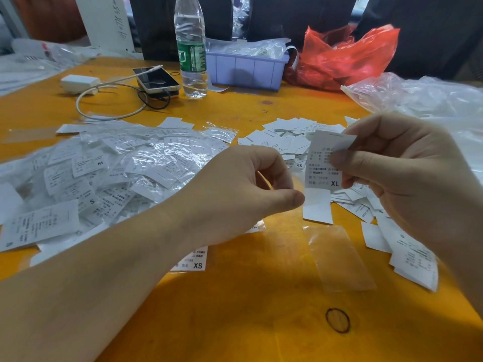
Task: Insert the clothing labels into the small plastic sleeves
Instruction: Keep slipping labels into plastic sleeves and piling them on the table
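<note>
Far out past your left forearm sits the heap of sleeved labels, finished work by the look of it, spread across the orange desk. Your left hand hovers above the desk with its fingers curled in and the thumb tip just touching the lower left corner of the XL label; whether it truly pinches that blank tail or only steadies it, I cannot tell, and it seems to hold nothing else.

So you look to be between pick-up and insertion: a label is in the air, but no sleeve is in hand yet.

Below and a touch to the right of that left thumb, flat on the desk, lies the empty plastic sleeve, clear and hard to read against the orange. It sits directly under the hanging label, apart from both hands. Which end is its mouth I cannot make out.

Your right hand has the label pinched at its upper right, fingers folded over the print, and the strip hangs nearly upright between the two hands. Behind it and under your right wrist lies the pile of loose labels, not yet sleeved.

Next move, as I judge it: free your left hand, lift that sleeve, open its mouth, and feed the blank tail in squarely, since a thin film like that will likely cling and buckle.
</note>
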`<state>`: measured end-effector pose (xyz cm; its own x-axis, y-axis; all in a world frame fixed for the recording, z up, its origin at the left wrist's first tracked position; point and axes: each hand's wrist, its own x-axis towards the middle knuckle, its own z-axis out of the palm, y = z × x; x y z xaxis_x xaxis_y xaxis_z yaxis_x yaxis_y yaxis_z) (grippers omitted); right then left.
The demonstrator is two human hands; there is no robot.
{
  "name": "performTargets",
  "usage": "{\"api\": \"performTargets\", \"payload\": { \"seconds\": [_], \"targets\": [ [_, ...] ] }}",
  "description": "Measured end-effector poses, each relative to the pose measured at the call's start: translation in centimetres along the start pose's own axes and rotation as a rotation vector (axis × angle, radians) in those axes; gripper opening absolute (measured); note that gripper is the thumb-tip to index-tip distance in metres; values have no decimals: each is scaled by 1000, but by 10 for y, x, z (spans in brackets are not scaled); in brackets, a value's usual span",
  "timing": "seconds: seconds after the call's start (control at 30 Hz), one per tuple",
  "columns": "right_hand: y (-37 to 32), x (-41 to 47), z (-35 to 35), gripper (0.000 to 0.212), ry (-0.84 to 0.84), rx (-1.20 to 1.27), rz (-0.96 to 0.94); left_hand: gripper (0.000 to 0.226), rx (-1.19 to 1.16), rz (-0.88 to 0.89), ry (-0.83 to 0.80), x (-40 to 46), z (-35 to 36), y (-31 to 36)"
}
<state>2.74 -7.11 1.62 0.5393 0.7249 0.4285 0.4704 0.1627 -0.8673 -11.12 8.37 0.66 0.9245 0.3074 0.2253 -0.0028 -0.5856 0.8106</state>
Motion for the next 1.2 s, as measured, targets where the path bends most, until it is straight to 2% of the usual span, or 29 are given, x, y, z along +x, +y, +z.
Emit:
{"api": "performTargets", "payload": {
  "seconds": [0.43,0.9,1.2],
  "targets": [
    [-3,-3,6,4,-24,-5,0,22,2,-36,8,1,1,1],
    [-2,-3,0,5,50,-105,-76,19,8,-34,27,1,0,-1],
    [1,-1,-5,4,40,-116,-84,17,0,-37,30,1,0,-3]
  ]
}}
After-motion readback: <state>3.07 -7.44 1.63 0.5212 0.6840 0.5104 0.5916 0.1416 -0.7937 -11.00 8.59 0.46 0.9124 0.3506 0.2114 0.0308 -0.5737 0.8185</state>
